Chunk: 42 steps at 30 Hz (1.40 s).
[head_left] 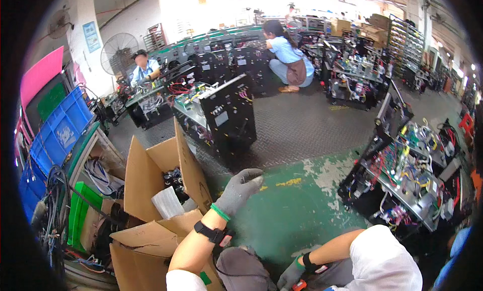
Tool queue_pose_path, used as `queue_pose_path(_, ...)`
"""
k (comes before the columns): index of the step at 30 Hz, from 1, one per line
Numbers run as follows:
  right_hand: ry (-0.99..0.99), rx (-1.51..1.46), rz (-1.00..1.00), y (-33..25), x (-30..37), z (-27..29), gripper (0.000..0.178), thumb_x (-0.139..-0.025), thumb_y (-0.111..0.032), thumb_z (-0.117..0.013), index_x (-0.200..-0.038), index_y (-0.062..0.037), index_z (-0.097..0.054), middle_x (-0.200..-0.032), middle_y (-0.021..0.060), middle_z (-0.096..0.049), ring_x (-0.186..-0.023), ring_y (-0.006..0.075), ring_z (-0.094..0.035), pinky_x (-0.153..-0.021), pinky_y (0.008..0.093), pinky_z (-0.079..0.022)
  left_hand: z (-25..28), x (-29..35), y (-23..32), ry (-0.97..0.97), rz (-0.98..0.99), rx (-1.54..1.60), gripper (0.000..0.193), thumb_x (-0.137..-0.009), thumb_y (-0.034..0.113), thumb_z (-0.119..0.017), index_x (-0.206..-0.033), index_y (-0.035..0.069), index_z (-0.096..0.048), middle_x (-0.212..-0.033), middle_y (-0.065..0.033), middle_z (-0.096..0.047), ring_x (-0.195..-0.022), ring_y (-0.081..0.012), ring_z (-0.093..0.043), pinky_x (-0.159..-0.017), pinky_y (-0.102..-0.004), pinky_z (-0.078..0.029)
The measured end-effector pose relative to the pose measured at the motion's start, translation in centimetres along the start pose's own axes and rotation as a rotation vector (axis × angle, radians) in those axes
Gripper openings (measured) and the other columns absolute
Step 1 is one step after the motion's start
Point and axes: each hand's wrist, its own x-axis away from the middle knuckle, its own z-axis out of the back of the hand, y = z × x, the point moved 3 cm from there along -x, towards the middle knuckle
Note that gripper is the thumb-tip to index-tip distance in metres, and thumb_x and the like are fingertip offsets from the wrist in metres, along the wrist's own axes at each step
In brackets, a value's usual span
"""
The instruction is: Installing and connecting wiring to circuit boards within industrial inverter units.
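My left hand [238, 191], in a grey glove with a green cuff, is raised above the green floor, to the right of an open cardboard box [138, 183]. Its fingers are stretched out and slightly bent, with nothing in them. Inside the box are black parts [173, 178] and a white foam-like sheet [167, 203]. Low at the bottom edge, my right hand [291, 276], gloved alike, is closed by my lap around a small orange-red object [300, 285]. The frame edge cuts that object off, so its kind cannot be told. Both wrists wear black straps.
A second open carton [136, 263] stands nearer. Blue crates [63, 132], a green bin [80, 215] and bundled cables [53, 225] crowd the left. Black-panelled machine units with wiring stand ahead [229, 115] and at right [402, 175]. Two co-workers [297, 59] [145, 69] are farther back.
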Motion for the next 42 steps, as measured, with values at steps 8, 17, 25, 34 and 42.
queue_pose_path(8, 0.303, 0.297, 0.005, -1.6, -0.2, -6.1, 0.060, -0.075, -0.058, -0.065, -0.102, -0.0040, -0.063, -0.099, 0.0156, -0.066, -0.092, 0.0283, -0.061, -0.080, 0.0409, -0.047, -4.2, 9.8, 2.8, -0.250, 0.000, -0.061, 0.039, -0.088, 0.017, -0.060, -0.121, -0.004, -0.054, -0.109, -0.0085, -0.059, -0.095, -0.0158, -0.057, -0.086, -0.0300, -0.046)
queue_pose_path(17, 0.862, 0.668, -0.175, -7.2, 10.9, -10.2, 0.059, -0.058, -0.054, -0.073, -0.089, -0.0044, -0.065, -0.083, 0.0158, -0.065, -0.084, 0.0356, -0.062, -0.074, 0.0445, -0.049, -8.9, 13.6, 5.7, -0.445, -0.041, 0.101, 0.036, -0.089, 0.016, -0.059, -0.117, -0.005, -0.053, -0.105, -0.0117, -0.059, -0.092, -0.0197, -0.061, -0.082, -0.0318, -0.050)
queue_pose_path(25, 1.679, 0.106, -0.406, -8.4, 23.5, -26.5, 0.054, -0.079, -0.043, -0.066, -0.113, -0.0025, -0.056, -0.092, 0.0134, -0.064, -0.080, 0.0292, -0.063, -0.071, 0.0407, -0.049, -15.3, 11.3, 3.6, -0.777, 0.009, 0.274, 0.044, -0.089, 0.021, -0.060, -0.122, -0.005, -0.049, -0.109, -0.0152, -0.058, -0.095, -0.0226, -0.060, -0.084, -0.0356, -0.052)
queue_pose_path(34, 2.136, -1.411, 0.465, -8.2, 18.5, -35.0, 0.062, -0.084, -0.041, -0.065, -0.130, -0.0041, -0.045, -0.083, 0.0010, -0.055, -0.072, 0.0080, -0.057, -0.058, 0.0229, -0.047, -24.9, 8.2, -1.3, -1.006, 0.357, 0.476, 0.047, -0.088, 0.024, -0.059, -0.128, 0.002, -0.048, -0.117, -0.0129, -0.056, -0.106, -0.0279, -0.056, -0.093, -0.0426, -0.048)
queue_pose_path(42, 2.139, -1.473, 0.328, -7.3, 16.9, -36.2, 0.051, -0.084, -0.048, -0.063, -0.106, -0.0041, -0.049, -0.081, 0.0048, -0.057, -0.067, 0.0137, -0.061, -0.058, 0.0281, -0.051, -29.8, 6.1, -4.6, -0.845, 0.563, 0.524, 0.032, -0.092, 0.023, -0.052, -0.120, 0.007, -0.056, -0.113, -0.0089, -0.059, -0.105, -0.0263, -0.056, -0.088, -0.0399, -0.050)
